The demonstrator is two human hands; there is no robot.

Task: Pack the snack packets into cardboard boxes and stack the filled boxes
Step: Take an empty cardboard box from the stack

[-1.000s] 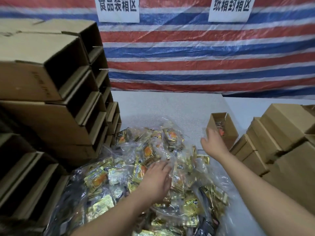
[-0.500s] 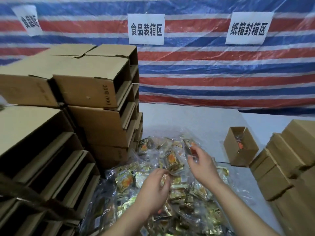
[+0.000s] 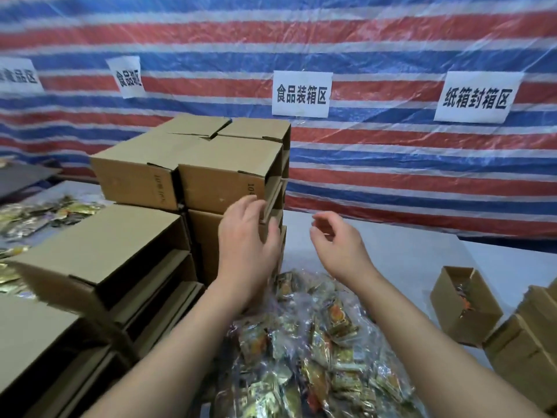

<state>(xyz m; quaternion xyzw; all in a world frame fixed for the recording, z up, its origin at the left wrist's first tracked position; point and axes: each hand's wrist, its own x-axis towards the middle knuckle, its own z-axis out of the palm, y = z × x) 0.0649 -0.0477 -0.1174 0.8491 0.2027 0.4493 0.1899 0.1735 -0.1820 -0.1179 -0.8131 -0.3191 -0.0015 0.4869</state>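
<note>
1. Snack packets [image 3: 316, 351], shiny gold and orange foil sachets in a heap under clear plastic film, lie on the white table [image 3: 407, 254] right below both wrists; too many to count.
2. Two hands show. The left hand [image 3: 245, 242] has its fingers spread wide and laid on the open edge of a brown cardboard box [image 3: 223, 182] in the tall stack; I cannot tell whether the thumb grips. The right hand [image 3: 337, 239] hovers just beside it, fingers loosely curled, holding nothing.
3. Half a second ago both hands were down in the packet heap; now they have risen to the box stack.
4. The tall stack shows two boxes across its top front row, with more behind and below; a lower stack of open-sided boxes [image 3: 99, 251] stands nearer on the left.
5. One small open box [image 3: 464, 306] with packets inside sits at the right, beside closed boxes [image 3: 524, 351].
6. Four white paper signs [image 3: 302, 93] hang on the red, white and blue striped tarpaulin [image 3: 391, 164]. More packets [image 3: 39, 212] lie far left.
</note>
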